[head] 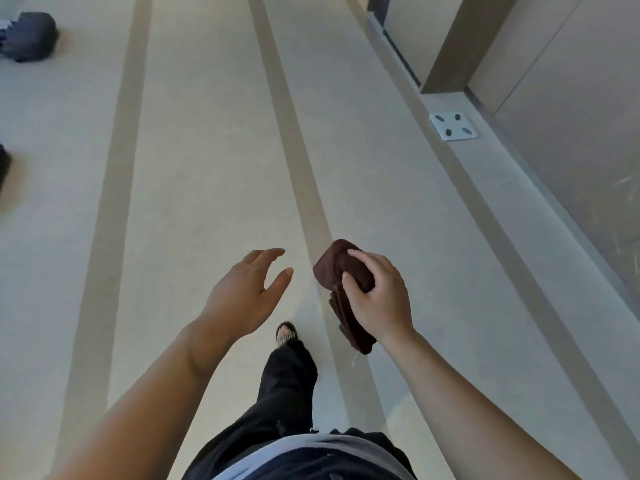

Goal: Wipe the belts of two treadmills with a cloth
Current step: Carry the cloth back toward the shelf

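Your right hand is gripping the folded dark brown cloth; your left hand is hanging open, holding nothing. No treadmill is showing, so I judge all wiping is remaining.

The cloth is dark brown and bunched, held up in the air in the right grip. Its upper end bulges out past the thumb and forefinger in a rounded wad. The rest hangs below the palm in layered folds, with a pale loose thread dangling from the bottom edge.
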